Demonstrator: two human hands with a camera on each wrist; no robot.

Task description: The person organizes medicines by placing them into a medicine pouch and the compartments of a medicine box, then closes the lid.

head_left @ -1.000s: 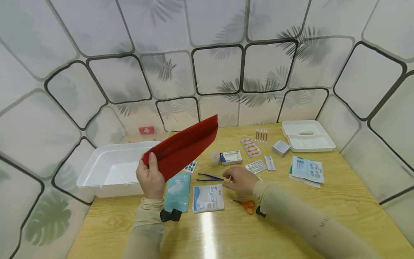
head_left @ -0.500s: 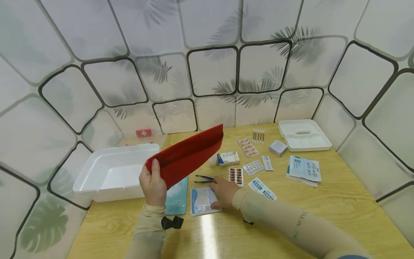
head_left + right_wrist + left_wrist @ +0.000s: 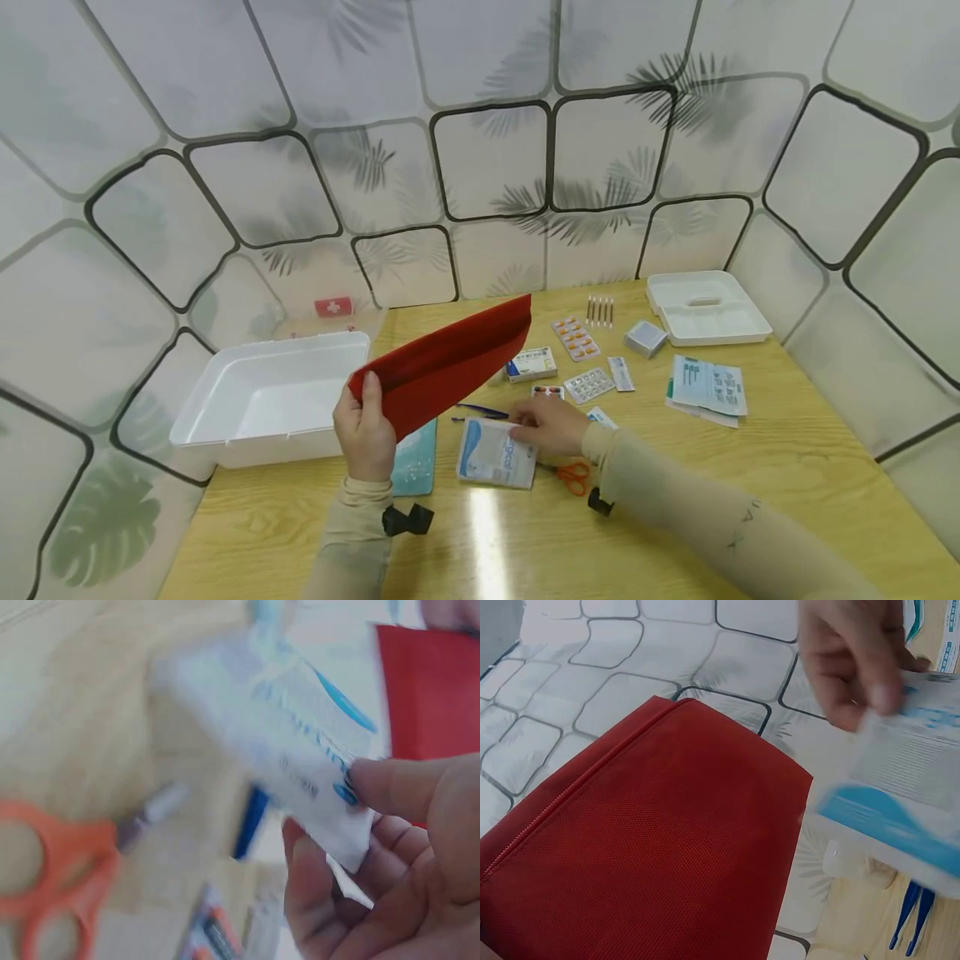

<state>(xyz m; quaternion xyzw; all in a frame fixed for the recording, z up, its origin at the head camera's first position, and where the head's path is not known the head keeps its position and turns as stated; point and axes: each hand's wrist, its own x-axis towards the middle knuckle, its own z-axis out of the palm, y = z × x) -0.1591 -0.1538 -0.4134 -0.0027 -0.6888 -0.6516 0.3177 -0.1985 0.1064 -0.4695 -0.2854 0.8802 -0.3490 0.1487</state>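
Observation:
A red zippered pouch [image 3: 450, 362] is gripped at its near left corner by my left hand [image 3: 365, 429], held up over the table. In the left wrist view the pouch's zipper edge [image 3: 577, 784] runs along its upper left side. My right hand [image 3: 553, 427] pinches a white and blue packet marked Surgical [image 3: 495, 457] between thumb and fingers at one corner. The right wrist view shows the packet [image 3: 292, 727] tilted, with blue tweezers [image 3: 251, 821] behind it. Orange-handled scissors [image 3: 573, 477] lie just below the right hand.
A white box [image 3: 262, 446] stands at left, and its white tray [image 3: 716, 329] at back right. Blister packs [image 3: 590, 385], a medicine box [image 3: 531, 365], cotton swabs [image 3: 600, 312], a small box [image 3: 646, 337] and blue packets [image 3: 708, 387] lie around. A teal pouch [image 3: 415, 462] lies beneath the left hand's side.
My right hand moved left and down to the Surgical packet, took its edge and lifted it, drawing it slightly right. The left hand with the red pouch shifted a little right and down.

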